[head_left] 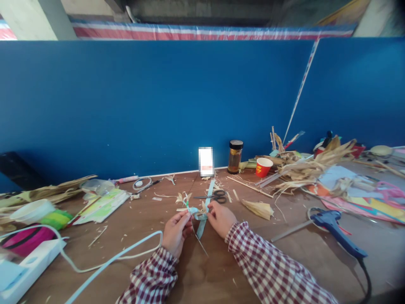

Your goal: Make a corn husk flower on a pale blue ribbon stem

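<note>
My left hand (176, 233) pinches the thin stem (200, 243) of a small flower (184, 198) made of pale dried husk, with a bit of green below its head. The stem slants down toward me past the fingertips. A light blue strip (196, 214) runs from the stem across to my right hand (222, 219), whose thumb and forefinger are closed on its end; the fingers partly hide it. Under and behind the hands lies a longer flat pale blue strip (210, 191). Dark-handled scissors (219, 196) rest across it, just beyond my right hand.
A blue glue gun (338, 230) lies at right on the brown table (253, 270). Behind are a lidded jar (236, 158), a red paper cup (263, 168) and piled corn husks (329, 162). At left, a white cable (117, 255) runs near a power strip (33, 270).
</note>
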The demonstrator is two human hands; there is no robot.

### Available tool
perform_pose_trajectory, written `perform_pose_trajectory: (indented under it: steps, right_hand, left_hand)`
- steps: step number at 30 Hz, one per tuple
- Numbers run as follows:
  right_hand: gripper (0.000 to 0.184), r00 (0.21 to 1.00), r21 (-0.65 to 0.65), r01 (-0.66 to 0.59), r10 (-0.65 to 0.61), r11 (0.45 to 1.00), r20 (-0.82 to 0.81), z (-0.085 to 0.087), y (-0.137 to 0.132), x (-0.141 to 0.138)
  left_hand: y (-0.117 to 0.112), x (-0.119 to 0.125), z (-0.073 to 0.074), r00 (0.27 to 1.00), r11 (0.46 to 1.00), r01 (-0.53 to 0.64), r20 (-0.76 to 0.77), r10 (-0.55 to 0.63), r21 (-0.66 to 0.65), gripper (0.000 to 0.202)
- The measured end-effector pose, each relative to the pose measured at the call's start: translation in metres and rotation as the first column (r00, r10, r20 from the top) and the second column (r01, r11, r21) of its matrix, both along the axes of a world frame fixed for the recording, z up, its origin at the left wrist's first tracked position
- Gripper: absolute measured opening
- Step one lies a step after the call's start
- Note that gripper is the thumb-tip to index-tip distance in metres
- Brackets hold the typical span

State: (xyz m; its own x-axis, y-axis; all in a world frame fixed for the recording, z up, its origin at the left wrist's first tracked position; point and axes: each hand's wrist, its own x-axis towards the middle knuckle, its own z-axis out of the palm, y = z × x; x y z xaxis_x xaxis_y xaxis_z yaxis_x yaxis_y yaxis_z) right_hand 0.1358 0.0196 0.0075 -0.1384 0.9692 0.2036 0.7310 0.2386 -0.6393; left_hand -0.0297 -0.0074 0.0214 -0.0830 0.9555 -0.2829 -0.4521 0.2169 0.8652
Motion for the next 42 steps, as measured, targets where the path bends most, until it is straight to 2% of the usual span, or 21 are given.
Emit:
perform_pose_trajectory:
  steps: [7, 9, 12, 15, 18, 21, 24, 30, 42]
  right_hand:
    - [0.019, 0.999, -0.013, 0.011, -0.011, 1.000, -0.040, -0.010, 0.004, -0.002]
    - [0.020, 0.994, -0.024, 0.023, -0.026, 0.999, -0.106, -0.012, 0.007, -0.001]
    - [0.016, 0.954, -0.036, 0.003, -0.014, 0.999, -0.300, -0.008, 0.009, 0.001]
    - [0.011, 0.838, -0.042, -0.052, 0.021, 0.998, -0.545, 0.004, 0.008, 0.001]
    - [0.015, 0.655, -0.079, -0.133, 0.028, 0.988, -0.755, 0.015, 0.003, -0.003]
    - [0.021, 0.510, -0.149, -0.276, 0.014, 0.950, -0.860, 0.019, -0.004, -0.010]
    - [0.028, 0.446, -0.214, -0.375, -0.027, 0.902, -0.895, 0.015, -0.009, -0.017]
    - [0.033, 0.430, -0.266, -0.361, -0.094, 0.894, -0.898, 0.005, -0.011, -0.025]
    - [0.031, 0.505, -0.209, -0.282, -0.040, 0.937, -0.862, -0.004, -0.007, -0.023]
  left_hand:
    - [0.000, 0.000, 0.000, 0.999, 0.999, 0.032, 0.001, -0.032, 0.004, 0.013]
    - [0.000, 0.000, 0.000, 0.999, 0.999, 0.047, 0.009, -0.047, -0.009, 0.010]
    - [0.000, 0.000, -0.001, 0.999, 0.999, 0.036, 0.021, -0.035, -0.018, 0.006]
    - [0.001, -0.001, -0.002, 0.999, 1.000, 0.026, 0.021, -0.026, -0.009, 0.007]
    - [0.000, 0.000, -0.003, 1.000, 1.000, 0.031, 0.007, -0.031, -0.006, 0.014]
    - [-0.003, 0.003, -0.003, 0.999, 0.999, 0.047, -0.020, -0.047, 0.004, 0.025]
    - [-0.005, 0.006, -0.002, 0.998, 0.998, 0.057, -0.038, -0.057, -0.001, 0.031]
    - [-0.005, 0.007, -0.001, 0.996, 0.998, 0.069, -0.048, -0.069, -0.007, 0.034]
    - [-0.008, 0.010, 0.000, 0.988, 0.995, 0.098, -0.117, -0.097, -0.001, 0.036]
